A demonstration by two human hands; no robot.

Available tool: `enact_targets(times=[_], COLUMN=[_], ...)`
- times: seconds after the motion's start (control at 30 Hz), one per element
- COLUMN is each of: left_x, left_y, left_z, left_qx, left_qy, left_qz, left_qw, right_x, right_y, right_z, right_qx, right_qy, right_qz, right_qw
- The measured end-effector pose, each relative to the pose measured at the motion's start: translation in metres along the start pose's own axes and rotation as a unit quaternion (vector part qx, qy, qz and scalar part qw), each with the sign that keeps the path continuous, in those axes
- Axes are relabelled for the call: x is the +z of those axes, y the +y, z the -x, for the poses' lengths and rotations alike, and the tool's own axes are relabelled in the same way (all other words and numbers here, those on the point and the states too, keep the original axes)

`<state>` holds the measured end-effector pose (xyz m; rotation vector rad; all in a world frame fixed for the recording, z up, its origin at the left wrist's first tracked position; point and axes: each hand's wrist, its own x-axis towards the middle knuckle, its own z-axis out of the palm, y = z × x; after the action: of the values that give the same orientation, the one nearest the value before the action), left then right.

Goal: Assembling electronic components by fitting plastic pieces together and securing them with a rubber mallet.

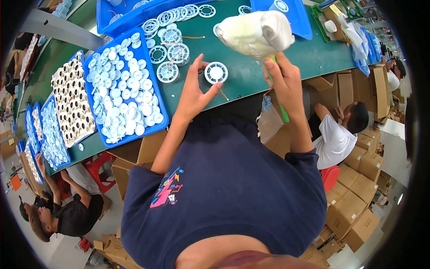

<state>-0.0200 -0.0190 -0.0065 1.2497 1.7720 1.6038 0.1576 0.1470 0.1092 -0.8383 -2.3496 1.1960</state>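
Note:
My right hand [285,80] is wrapped round the green handle [283,112] of a mallet. Its bulky head [255,36] is covered in whitish padding and hangs above the table, up and to the right of my left hand. At the green table's near edge, a round light-blue spoked part [216,73] with a white centre stands between the thumb and fingers of my left hand [195,89]. A short orange-brown wire [223,93] sticks out by my thumb. Similar round parts [168,71] with wires sit just beyond, to the left.
A blue tray [163,114] full of small light-blue caps lies left, beside a pale egg-carton tray [74,98]. Loose spoked rings [165,18] lie along a blue bin [105,22]. Another blue tray [302,27] stands behind the mallet. A co-worker [342,134] sits at right near cardboard boxes [345,215].

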Motion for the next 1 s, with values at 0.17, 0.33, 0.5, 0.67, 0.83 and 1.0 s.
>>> enact_targets(times=[0.17,0.33,0.5,0.67,0.83,1.0], left_x=[-0.004,-0.001,-0.006,-0.036,-0.048,-0.048], left_y=[0.006,0.002,0.003,0.027,0.035,0.025], left_z=[-0.001,0.002,0.017,0.042,0.033,0.019], left_qx=[-0.066,0.008,-0.004,0.112,0.013,-0.042], left_qy=[0.003,0.058,0.088,0.168,0.244,0.141], left_qz=[0.02,-0.002,-0.033,-0.182,-0.238,-0.321], left_qw=[0.998,0.998,0.996,0.962,0.94,0.936], right_x=[0.02,0.026,0.045,0.06,0.099,0.093], right_y=[0.019,0.035,0.082,0.055,0.031,0.027], right_z=[-0.009,-0.024,-0.042,-0.028,0.001,-0.009], right_qx=[-0.077,-0.126,-0.095,-0.217,-0.206,-0.185], right_qy=[-0.062,0.075,0.112,0.206,0.015,-0.026], right_qz=[0.056,0.055,0.175,0.139,0.079,0.045], right_qw=[0.993,0.988,0.974,0.944,0.975,0.981])
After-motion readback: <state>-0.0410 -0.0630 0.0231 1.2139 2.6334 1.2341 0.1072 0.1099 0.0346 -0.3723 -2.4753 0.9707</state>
